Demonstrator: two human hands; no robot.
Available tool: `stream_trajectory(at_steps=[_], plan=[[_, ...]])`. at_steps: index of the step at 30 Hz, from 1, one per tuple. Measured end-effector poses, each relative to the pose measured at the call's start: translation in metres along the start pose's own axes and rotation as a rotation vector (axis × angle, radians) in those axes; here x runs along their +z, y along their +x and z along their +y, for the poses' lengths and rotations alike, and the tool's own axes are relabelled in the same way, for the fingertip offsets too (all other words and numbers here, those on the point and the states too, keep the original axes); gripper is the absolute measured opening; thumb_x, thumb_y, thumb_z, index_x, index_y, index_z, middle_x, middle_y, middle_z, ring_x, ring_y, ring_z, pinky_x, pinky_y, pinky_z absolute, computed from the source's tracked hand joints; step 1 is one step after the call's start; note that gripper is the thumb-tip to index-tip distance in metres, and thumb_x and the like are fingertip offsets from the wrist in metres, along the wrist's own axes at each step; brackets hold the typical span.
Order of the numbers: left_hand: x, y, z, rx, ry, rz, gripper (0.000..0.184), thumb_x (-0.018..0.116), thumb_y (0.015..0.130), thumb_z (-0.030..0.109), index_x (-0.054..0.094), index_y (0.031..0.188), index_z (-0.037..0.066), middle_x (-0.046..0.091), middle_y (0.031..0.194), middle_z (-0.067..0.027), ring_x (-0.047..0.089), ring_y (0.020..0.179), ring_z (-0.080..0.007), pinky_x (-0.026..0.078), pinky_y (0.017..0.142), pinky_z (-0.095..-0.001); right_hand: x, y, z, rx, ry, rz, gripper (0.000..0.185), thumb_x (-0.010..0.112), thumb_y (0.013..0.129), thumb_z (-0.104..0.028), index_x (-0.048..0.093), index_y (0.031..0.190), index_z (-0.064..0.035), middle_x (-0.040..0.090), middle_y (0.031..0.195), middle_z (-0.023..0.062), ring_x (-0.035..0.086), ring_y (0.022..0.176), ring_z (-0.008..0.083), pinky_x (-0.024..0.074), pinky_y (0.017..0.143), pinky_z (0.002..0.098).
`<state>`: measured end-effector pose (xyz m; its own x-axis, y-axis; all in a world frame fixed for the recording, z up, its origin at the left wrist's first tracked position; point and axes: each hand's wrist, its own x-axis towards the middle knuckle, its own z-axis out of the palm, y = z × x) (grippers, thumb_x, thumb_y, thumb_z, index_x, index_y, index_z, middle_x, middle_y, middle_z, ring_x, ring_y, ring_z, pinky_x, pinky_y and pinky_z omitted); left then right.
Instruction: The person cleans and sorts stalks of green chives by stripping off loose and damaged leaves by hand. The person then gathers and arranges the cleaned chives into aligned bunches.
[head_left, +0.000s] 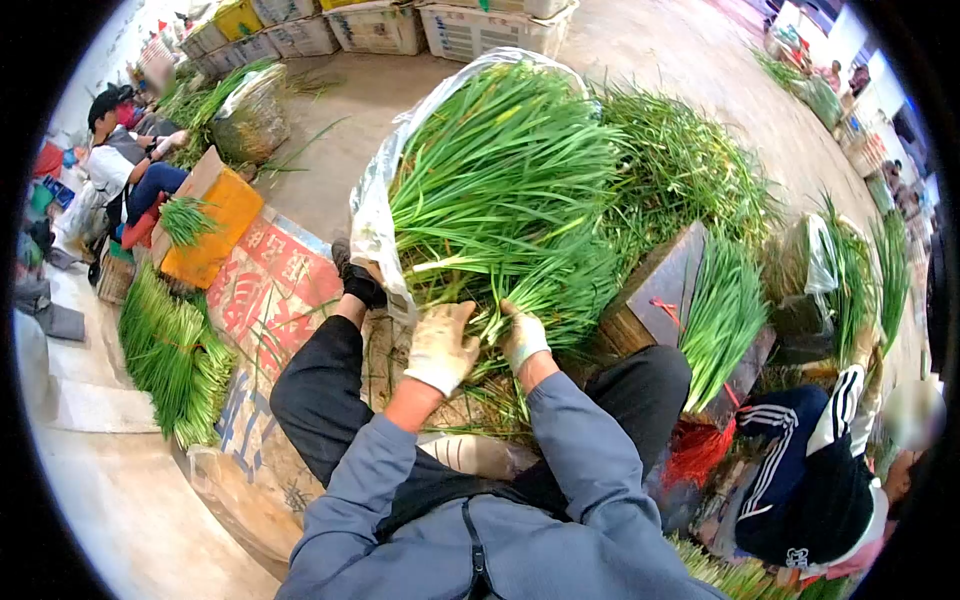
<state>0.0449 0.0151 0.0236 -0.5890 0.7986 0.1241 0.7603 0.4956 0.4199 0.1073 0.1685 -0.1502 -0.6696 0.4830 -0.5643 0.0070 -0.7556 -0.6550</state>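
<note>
A big heap of long green leafy stalks point(500, 170) lies before me in a clear plastic wrap point(372, 215). My left hand point(442, 348), in a pale stained glove, is at the heap's near edge, its thumb and fingers apart with nothing visible between them. Gloved too, my right hand point(524, 338) is closed round the pale ends of a few stalks just to its right. Loose stalks and trimmings lie beneath both hands, between my knees.
Another bundle point(722, 310) rests on a wooden block point(655, 290) at right, above red ties point(692, 450). More bundles point(175, 360) lie at left by printed cardboard point(270, 275). People sit at left point(130, 165) and right point(815, 480). Crates point(375, 30) stand behind.
</note>
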Motion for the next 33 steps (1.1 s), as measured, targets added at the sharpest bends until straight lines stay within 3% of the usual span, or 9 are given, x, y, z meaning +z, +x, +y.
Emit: stream_trajectory(at_steps=[4, 8, 12, 16, 21, 23, 29, 31, 33], plan=[[0.008, 0.001, -0.009, -0.155, -0.193, 0.081, 0.042, 0.068, 0.086, 0.022, 0.063, 0.126, 0.008, 0.069, 0.117, -0.0181, 0.066, 0.106, -0.0359, 0.052, 0.095, -0.0430, -0.083, 0.054, 0.062, -0.232, 0.003, -0.125, 0.025, 0.067, 0.095, -0.013, 0.060, 0.118, -0.0067, 0.068, 0.107, 0.0091, 0.066, 0.091, 0.0266, 0.0563, 0.079, 0.0433], [0.044, 0.003, -0.013, -0.306, -0.388, -0.133, 0.041, 0.069, 0.088, 0.028, 0.065, 0.124, 0.008, 0.072, 0.112, -0.0167, 0.070, 0.099, -0.0342, 0.054, 0.091, -0.0414, -0.034, -0.033, -0.007, 0.040, -0.069, 0.205, 0.037, 0.068, 0.094, -0.023, 0.055, 0.124, -0.0064, 0.066, 0.114, 0.0089, 0.064, 0.098, 0.0275, 0.0523, 0.083, 0.0448], [0.119, 0.003, -0.032, -0.348, -0.390, -0.350, 0.075, 0.064, 0.091, 0.055, 0.058, 0.130, -0.008, 0.069, 0.118, -0.0213, 0.070, 0.098, -0.0325, 0.053, 0.088, -0.0394, -0.034, -0.040, -0.011, 0.133, -0.033, 0.099, 0.030, 0.061, 0.099, -0.029, 0.055, 0.120, -0.0079, 0.064, 0.104, 0.0085, 0.061, 0.085, 0.0243, 0.0485, 0.073, 0.0411], [0.123, -0.003, -0.005, -0.594, -0.659, -0.530, 0.041, 0.066, 0.090, 0.040, 0.071, 0.112, 0.006, 0.073, 0.094, -0.0159, 0.068, 0.083, -0.0258, 0.052, 0.077, -0.0395, -0.050, -0.043, 0.005, 0.200, -0.043, 0.089, 0.024, 0.057, 0.102, -0.030, 0.057, 0.114, -0.0099, 0.063, 0.093, 0.0071, 0.059, 0.075, 0.0240, 0.0501, 0.068, 0.0418], [0.135, -0.034, -0.001, -0.551, -0.845, -0.456, 0.029, 0.063, 0.095, 0.027, 0.069, 0.106, 0.001, 0.072, 0.086, -0.0119, 0.068, 0.067, -0.0203, 0.055, 0.059, -0.0344, -0.037, -0.072, -0.002, 0.337, 0.159, 0.264, 0.026, 0.058, 0.101, -0.030, 0.059, 0.114, -0.0085, 0.064, 0.095, 0.0102, 0.061, 0.078, 0.0287, 0.0508, 0.067, 0.0458], [0.152, -0.050, -0.007, -0.675, -0.942, -0.475, 0.029, 0.064, 0.095, 0.027, 0.069, 0.104, 0.000, 0.072, 0.082, -0.0101, 0.066, 0.063, -0.0187, 0.054, 0.060, -0.0343, -0.042, -0.069, 0.007, 0.269, 0.041, 0.076, 0.028, 0.059, 0.100, -0.030, 0.060, 0.114, -0.0059, 0.066, 0.099, 0.0128, 0.063, 0.081, 0.0323, 0.0505, 0.066, 0.0485], [0.129, -0.071, -0.025, -0.961, -1.225, -0.521, 0.050, 0.063, 0.097, 0.043, 0.060, 0.124, 0.001, 0.068, 0.110, -0.0125, 0.064, 0.083, -0.0232, 0.054, 0.065, -0.0371, -0.034, -0.095, 0.000, 0.038, -0.140, 0.331, 0.028, 0.068, 0.087, -0.005, 0.063, 0.114, -0.0018, 0.069, 0.103, 0.0077, 0.065, 0.089, 0.0217, 0.0511, 0.081, 0.0368], [0.102, -0.075, -0.028, -0.997, -1.434, -0.450, 0.071, 0.052, 0.099, 0.056, 0.048, 0.139, -0.003, 0.061, 0.129, -0.0204, 0.062, 0.106, -0.0323, 0.052, 0.088, -0.0445, -0.036, -0.104, 0.004, -0.135, -0.097, 0.264, 0.031, 0.068, 0.086, -0.005, 0.062, 0.116, -0.0015, 0.069, 0.105, 0.0072, 0.064, 0.092, 0.0199, 0.0485, 0.086, 0.0342], [0.087, -0.072, -0.034, -1.025, -1.641, -0.467, 0.057, 0.055, 0.100, 0.046, 0.051, 0.137, 0.003, 0.061, 0.129, -0.0189, 0.063, 0.102, -0.0282, 0.052, 0.086, -0.0392, -0.022, -0.130, -0.004, -0.219, -0.079, 0.258, 0.045, 0.068, 0.084, -0.007, 0.058, 0.127, 0.0009, 0.066, 0.117, 0.0093, 0.061, 0.102, 0.0237, 0.0452, 0.094, 0.0343]])
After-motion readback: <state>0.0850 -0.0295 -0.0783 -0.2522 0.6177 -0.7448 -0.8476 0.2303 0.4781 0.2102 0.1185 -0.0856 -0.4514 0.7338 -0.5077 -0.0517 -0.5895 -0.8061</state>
